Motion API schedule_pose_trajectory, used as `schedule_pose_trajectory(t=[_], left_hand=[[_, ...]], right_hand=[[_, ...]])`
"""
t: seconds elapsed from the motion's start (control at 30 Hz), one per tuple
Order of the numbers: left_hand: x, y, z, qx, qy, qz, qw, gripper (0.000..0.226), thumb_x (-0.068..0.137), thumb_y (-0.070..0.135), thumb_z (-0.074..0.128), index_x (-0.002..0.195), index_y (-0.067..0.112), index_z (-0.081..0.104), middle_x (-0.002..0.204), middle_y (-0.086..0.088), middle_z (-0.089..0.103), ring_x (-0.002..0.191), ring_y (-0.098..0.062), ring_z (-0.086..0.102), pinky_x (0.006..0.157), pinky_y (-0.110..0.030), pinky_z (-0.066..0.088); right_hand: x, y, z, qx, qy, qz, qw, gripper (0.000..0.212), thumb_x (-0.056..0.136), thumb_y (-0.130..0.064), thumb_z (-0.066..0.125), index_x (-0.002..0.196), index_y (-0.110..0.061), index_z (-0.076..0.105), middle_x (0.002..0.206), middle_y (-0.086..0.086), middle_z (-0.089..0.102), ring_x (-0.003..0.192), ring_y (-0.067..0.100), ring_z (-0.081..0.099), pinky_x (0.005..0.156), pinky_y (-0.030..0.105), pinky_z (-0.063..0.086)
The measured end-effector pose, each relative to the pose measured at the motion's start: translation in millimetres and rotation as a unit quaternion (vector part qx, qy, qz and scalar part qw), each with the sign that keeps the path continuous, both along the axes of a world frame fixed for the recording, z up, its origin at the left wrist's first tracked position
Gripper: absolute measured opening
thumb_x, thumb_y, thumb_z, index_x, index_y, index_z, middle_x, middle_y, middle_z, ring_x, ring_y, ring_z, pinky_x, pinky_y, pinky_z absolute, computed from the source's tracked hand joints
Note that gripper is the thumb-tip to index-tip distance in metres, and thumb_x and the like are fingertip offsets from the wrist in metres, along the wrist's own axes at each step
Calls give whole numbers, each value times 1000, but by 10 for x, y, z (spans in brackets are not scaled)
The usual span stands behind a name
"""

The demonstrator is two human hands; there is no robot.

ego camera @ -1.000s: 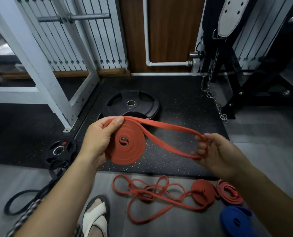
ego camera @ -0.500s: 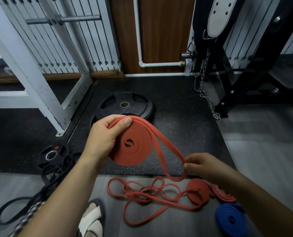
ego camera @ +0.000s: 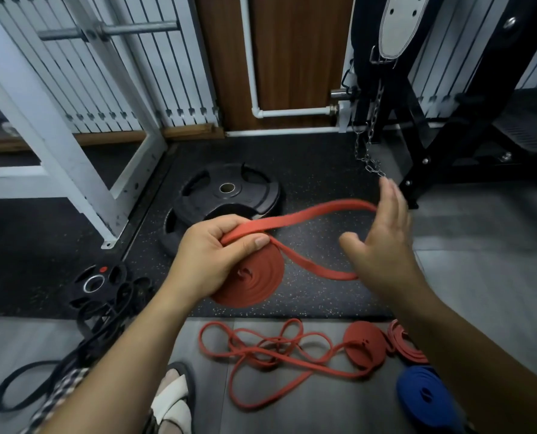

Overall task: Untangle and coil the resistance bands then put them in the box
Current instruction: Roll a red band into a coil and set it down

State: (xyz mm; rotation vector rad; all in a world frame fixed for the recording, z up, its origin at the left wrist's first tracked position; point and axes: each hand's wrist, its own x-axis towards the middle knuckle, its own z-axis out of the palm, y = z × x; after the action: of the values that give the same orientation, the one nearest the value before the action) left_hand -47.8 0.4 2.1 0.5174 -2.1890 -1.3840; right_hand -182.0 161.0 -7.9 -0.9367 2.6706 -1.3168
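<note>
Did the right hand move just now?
Yes. The right hand lifted away from the coiled red band on the floor, up toward the hanging chain, and opened.

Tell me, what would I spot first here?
A flat red rubber band, wound into a coil, sits in the middle, gripped by the left hand, its loose loop reaching the open right hand. Below it, a tangled thin red band sprawls on the grey floor, and a round black weight plate lies on the mat behind.
</note>
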Motion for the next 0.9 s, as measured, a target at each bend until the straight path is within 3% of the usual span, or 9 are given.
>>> schedule_pose_trajectory(t=[0.1, 0.17, 0.27, 0.33, 0.47, 0.63, 0.8, 0.9], left_hand=[[-3, -10, -39, -22, -26, -9, 999, 6, 68, 31, 70, 73, 31, 68, 71, 15, 68, 67, 1, 60, 69, -19, 47], [-7, 5, -70, -46, -41, -26, 998, 6, 66, 37, 70, 72, 35, 68, 74, 18, 69, 69, 2, 61, 70, -17, 47], [-2, 21, -89, -68, -50, -53, 995, 15, 64, 51, 67, 75, 43, 70, 78, 18, 69, 73, 2, 62, 70, -16, 47], [13, 27, -77, -63, -45, -62, 995, 15, 64, 50, 66, 74, 41, 70, 78, 16, 69, 72, 1, 62, 69, -16, 47], [41, 44, -70, -53, -41, -75, 995, 18, 63, 47, 68, 75, 34, 69, 76, 11, 70, 69, 0, 62, 66, -17, 47], [94, -90, 14, 48, 13, 20, 999, 10, 68, 17, 77, 72, 24, 71, 67, 12, 68, 63, 0, 60, 63, -14, 48], [197, -259, 85, 66, 43, 121, 990, 6, 80, 12, 66, 80, 17, 68, 65, 13, 68, 63, 1, 59, 62, -12, 48], [251, -331, 81, 91, 57, 170, 980, 9, 81, 13, 65, 77, 21, 67, 62, 14, 67, 60, 3, 59, 61, -12, 49]], right_hand=[[41, -44, -10, -19, 94, 67, 993, 72, 76, -20, 46, 145, -16, 25, 152, 1, 22, 141, 13, 14, 117, 31, 11], [113, -91, -29, -47, 15, 163, 985, 53, 81, -23, 51, 133, -19, 45, 138, -5, 41, 131, 5, 33, 109, 15, 23], [200, -148, -64, -78, -173, 262, 946, 20, 86, -12, 63, 104, -20, 62, 106, -3, 64, 100, 5, 59, 90, 17, 45], [207, -159, -80, -108, -235, 270, 928, 21, 84, -5, 64, 94, -24, 60, 90, -4, 65, 84, 2, 60, 79, 15, 49], [182, -155, -66, -108, -267, 277, 917, 16, 82, -4, 65, 87, -19, 61, 74, -9, 58, 64, -4, 52, 64, 10, 44], [99, -106, -152, 60, -270, 306, 911, 18, 81, -11, 68, 93, -22, 58, 79, -7, 59, 68, 0, 54, 66, 14, 44], [-10, -61, -270, 39, -268, 206, 940, 23, 84, 1, 59, 81, -21, 55, 86, 6, 65, 73, 14, 61, 70, 31, 51], [-91, -18, -302, 31, -222, 146, 963, 25, 83, 2, 60, 75, -21, 58, 70, -2, 59, 64, 10, 55, 61, 23, 48]])
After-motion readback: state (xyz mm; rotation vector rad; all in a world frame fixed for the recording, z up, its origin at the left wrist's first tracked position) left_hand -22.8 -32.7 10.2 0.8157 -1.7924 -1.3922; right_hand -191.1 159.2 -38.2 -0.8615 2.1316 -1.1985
